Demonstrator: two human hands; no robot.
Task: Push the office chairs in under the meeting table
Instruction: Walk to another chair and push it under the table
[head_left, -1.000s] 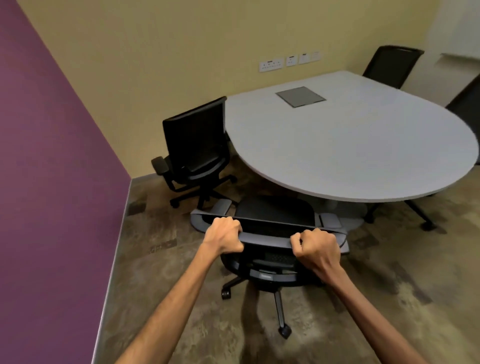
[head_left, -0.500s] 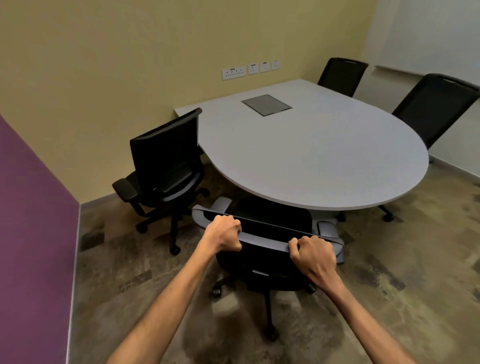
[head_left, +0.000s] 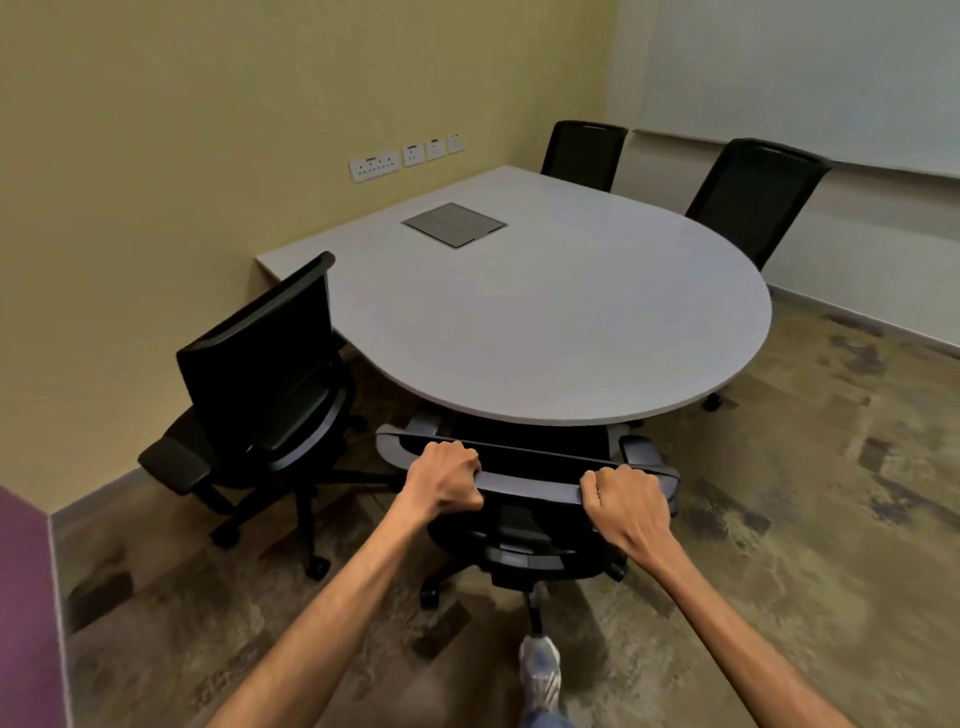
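Black mesh office chair (head_left: 524, 462), seat now further beneath the grey rounded meeting tabletop (head_left: 545, 322) than half a second ago. No legible writing. Left hand (head_left: 445, 478) and right hand (head_left: 626, 501), arms extended, each clenched over the backrest's top rail. White shoe (head_left: 540, 675) newly visible below.

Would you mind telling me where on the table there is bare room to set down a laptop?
Nearly all of the table is bare, from the grey hatch down to the rounded near edge. The near edge is crowded below: both hands, left hand and right hand, grip the chair tucked there.
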